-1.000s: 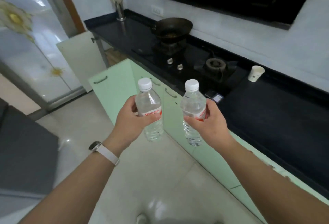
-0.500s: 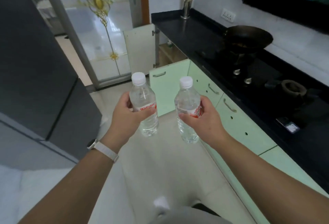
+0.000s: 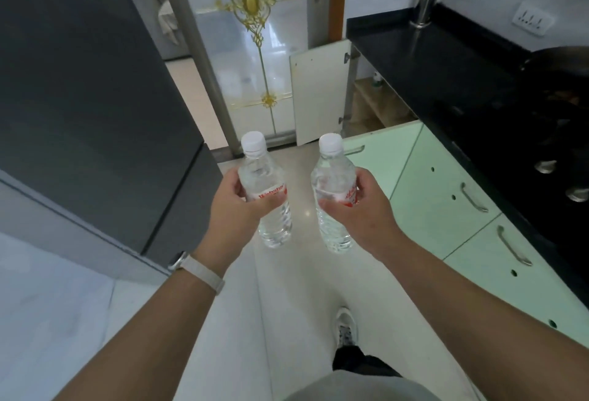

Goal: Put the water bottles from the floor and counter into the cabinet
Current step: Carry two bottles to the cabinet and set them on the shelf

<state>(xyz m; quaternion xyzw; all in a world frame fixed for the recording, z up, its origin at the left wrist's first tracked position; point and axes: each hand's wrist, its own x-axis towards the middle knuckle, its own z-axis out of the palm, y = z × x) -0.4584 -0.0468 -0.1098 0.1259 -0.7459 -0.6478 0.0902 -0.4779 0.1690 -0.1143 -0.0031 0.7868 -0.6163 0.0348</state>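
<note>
I see my left hand [image 3: 237, 206] holding one water bottle [image 3: 266, 177] upright, fingers [image 3: 271, 204] curled round its label. My right hand [image 3: 360, 212] grips a second bottle [image 3: 333, 174] likewise. Both hang above the floor [image 3: 287, 305], well apart from the open cabinet [image 3: 373, 110] under the black worktop [image 3: 430, 59].

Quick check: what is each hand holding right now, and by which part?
The left hand grips the left water bottle round its labelled middle; the right hand grips the right water bottle the same way. Both are capped.
</note>
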